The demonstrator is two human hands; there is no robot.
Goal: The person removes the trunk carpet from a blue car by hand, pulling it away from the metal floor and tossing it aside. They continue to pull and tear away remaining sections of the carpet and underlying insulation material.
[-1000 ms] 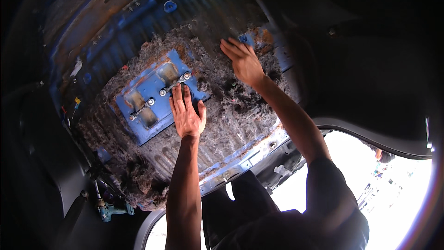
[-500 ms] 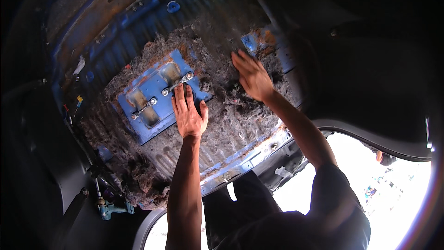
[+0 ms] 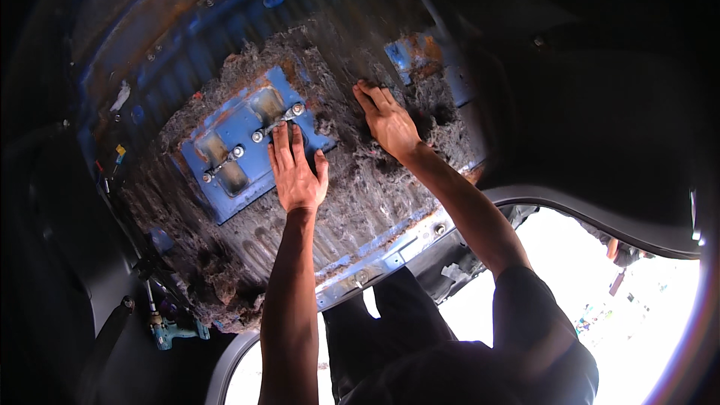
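My left hand [image 3: 298,178] lies flat with fingers stretched out on a blue metal plate [image 3: 253,172], its fingertips at the edge of a short metal bar [image 3: 277,123] with bolted ends. A second such bar [image 3: 223,166] spans the other recess in the plate. Over torn grey fibrous padding [image 3: 360,172], my right hand [image 3: 391,126] rests palm down, fingers extended, with nothing visible in it. Beyond it shows a rusty blue patch [image 3: 414,58] of bare metal. What lies under both palms is hidden.
Ribbed blue metal floor [image 3: 217,52] stretches beyond the padding. A teal power drill [image 3: 176,331] lies at the lower left, and a small yellow-ended tool [image 3: 120,151] at the left edge. Dark trim panels [image 3: 592,120] stand on both sides. A bright opening [image 3: 562,277] is at lower right.
My right hand has drawn left across the padding, away from the rusty blue patch, and its blur is gone. My left hand stays on the plate. The whole view has shifted slightly.
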